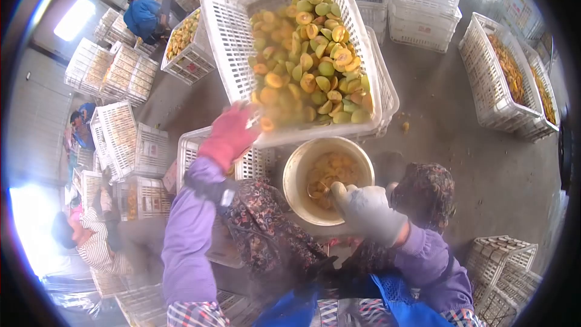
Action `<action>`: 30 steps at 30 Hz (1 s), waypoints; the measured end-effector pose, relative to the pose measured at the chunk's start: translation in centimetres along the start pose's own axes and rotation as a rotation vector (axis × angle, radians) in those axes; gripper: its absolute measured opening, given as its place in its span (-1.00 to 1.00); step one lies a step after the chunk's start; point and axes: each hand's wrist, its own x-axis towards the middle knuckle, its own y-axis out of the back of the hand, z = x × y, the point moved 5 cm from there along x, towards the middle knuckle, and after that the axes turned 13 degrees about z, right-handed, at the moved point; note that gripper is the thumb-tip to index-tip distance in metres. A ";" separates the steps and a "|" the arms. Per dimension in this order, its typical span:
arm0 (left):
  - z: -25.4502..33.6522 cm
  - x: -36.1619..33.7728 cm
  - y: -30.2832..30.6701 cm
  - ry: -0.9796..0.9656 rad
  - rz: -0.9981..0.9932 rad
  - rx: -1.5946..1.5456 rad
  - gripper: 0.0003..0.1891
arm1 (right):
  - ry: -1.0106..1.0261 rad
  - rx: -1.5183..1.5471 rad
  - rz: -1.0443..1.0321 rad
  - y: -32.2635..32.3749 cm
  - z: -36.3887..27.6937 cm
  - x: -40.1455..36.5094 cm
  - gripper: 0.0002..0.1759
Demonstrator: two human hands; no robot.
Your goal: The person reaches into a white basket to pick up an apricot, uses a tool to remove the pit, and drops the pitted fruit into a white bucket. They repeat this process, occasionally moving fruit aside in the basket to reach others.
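My left hand [232,135], in a pink-red glove, is at the near left corner of a white plastic crate [233,57]; motion smears its fingers over the rim. Inside the crate lie many halved yellow-green fruits [327,54], blurred on the left side. A cream bucket [293,197] stands between my knees, with more fruit pieces [333,168] at its bottom. Over the bucket's right rim, my right hand [372,212], in a whitish glove, is closed on a tool with a round metal loop [317,189] at its end, which reaches down among the pieces.
Another white crate [257,166] stands left of the bucket, partly under my left arm. Crates of orange fruit [507,69] stand at right, and stacked crates [426,9] at the back. People [145,17] sit among crates at left. Fruit scraps [405,127] lie on the floor.
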 end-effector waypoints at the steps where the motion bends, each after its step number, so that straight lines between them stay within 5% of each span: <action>1: 2.2 2.2 -0.3 -0.003 -0.038 -0.083 -0.39 | -0.012 0.046 -0.007 0.0 0.2 0.2 -0.67; 3: 5.3 6.2 -2.5 -0.107 -0.037 0.002 -0.41 | -0.036 0.007 -0.018 -0.4 0.5 0.1 -0.69; 6: 5.0 9.5 -8.6 -0.383 0.370 0.246 -0.56 | -0.084 -0.046 -0.002 -0.1 0.4 0.5 -0.81; 9: 5.8 9.9 -8.1 -0.353 0.549 0.227 -0.64 | -0.137 -0.058 -0.211 0.6 0.6 1.0 -0.46; 12: 4.9 9.6 -9.1 -0.140 -0.005 0.182 -0.52 | -0.132 -0.031 -0.180 0.7 0.9 1.2 -0.44; 15: 5.2 8.7 -8.1 -0.150 0.084 0.168 -0.57 | -0.096 -0.047 -0.097 0.2 0.6 1.5 -0.56; 20: 7.0 7.6 -5.8 -0.086 -0.144 0.145 -0.62 | -0.124 -0.100 0.095 -0.6 0.8 1.1 -0.80; 25: 4.7 6.7 -7.8 -0.038 0.143 -0.421 -0.70 | -0.254 0.002 0.096 0.6 1.8 1.7 -0.74; 29: 3.8 3.3 -9.1 0.264 0.148 -1.754 -0.75 | -0.250 0.059 0.165 0.4 1.5 2.9 -0.67; 30: 4.4 2.2 -8.8 0.343 0.110 -1.886 -0.73 | -0.200 0.071 0.230 0.7 1.0 3.4 -0.66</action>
